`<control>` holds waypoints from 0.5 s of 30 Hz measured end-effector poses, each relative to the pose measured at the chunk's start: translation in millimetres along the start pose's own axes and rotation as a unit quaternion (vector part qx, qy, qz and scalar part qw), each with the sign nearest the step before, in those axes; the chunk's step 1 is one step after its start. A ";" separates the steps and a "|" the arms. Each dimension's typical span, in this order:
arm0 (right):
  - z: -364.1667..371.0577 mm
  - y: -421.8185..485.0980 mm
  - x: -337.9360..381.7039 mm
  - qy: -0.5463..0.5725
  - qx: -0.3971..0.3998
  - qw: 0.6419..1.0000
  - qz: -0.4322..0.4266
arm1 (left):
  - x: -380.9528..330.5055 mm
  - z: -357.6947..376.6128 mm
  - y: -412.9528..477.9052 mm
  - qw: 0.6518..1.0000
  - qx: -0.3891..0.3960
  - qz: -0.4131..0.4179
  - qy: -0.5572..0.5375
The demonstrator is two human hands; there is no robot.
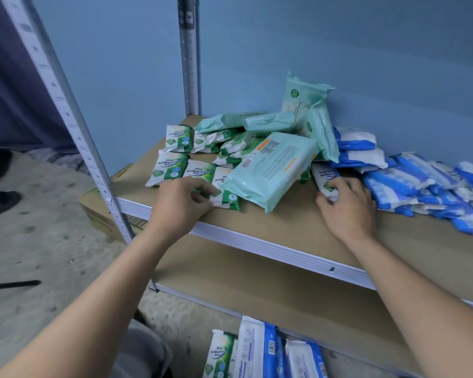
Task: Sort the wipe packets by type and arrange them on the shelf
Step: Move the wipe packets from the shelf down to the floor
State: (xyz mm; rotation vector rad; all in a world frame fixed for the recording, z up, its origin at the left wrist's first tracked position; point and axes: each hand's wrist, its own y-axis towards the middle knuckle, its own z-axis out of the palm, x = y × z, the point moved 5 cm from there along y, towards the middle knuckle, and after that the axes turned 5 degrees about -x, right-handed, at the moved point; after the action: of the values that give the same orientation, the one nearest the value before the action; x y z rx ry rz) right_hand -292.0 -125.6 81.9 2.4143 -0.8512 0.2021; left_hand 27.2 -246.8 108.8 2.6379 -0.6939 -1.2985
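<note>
At the near edge of the shelf (284, 230), the left hand (185, 199) pinches a green packet (227, 199). The right hand (350, 207) curls round a small packet (325, 178), its label half hidden by fingers. Between the hands lie a mint pack (271, 173) and bare board. Blue packets (407, 184) run off frame right.

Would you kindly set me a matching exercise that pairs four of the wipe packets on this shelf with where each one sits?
Things:
1. large mint packet, barcode side up
2. blue-and-white packets
3. upright mint packet
4. pine wipes packet at the front edge

Places:
A. standing on end at the back, by the wall
B. pinched by the left hand
C. piled at the right end of the shelf
D. lying flat between the left hand and the right hand

Pairs: 1-D, 2-C, 3-A, 4-B.
</note>
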 end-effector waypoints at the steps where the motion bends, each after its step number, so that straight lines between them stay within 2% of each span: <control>1: -0.6 -0.2 0.4 0.000 -0.001 1.000 0.002 | -0.5 -0.1 -1.0 1.000 -0.002 -0.001 0.000; 10: -5.9 -1.6 2.8 0.003 0.002 1.000 0.009 | 2.3 -20.4 -8.9 0.998 0.051 -0.013 0.024; 15: -5.3 -0.1 3.7 -0.010 0.003 1.000 0.005 | 6.3 -31.2 -9.0 0.998 0.023 -0.006 0.062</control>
State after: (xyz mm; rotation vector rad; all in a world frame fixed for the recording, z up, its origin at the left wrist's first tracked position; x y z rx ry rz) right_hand -288.8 -124.6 87.4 2.4226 -0.8726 0.1860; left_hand 57.8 -244.6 121.1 2.7355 -0.6987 -1.1236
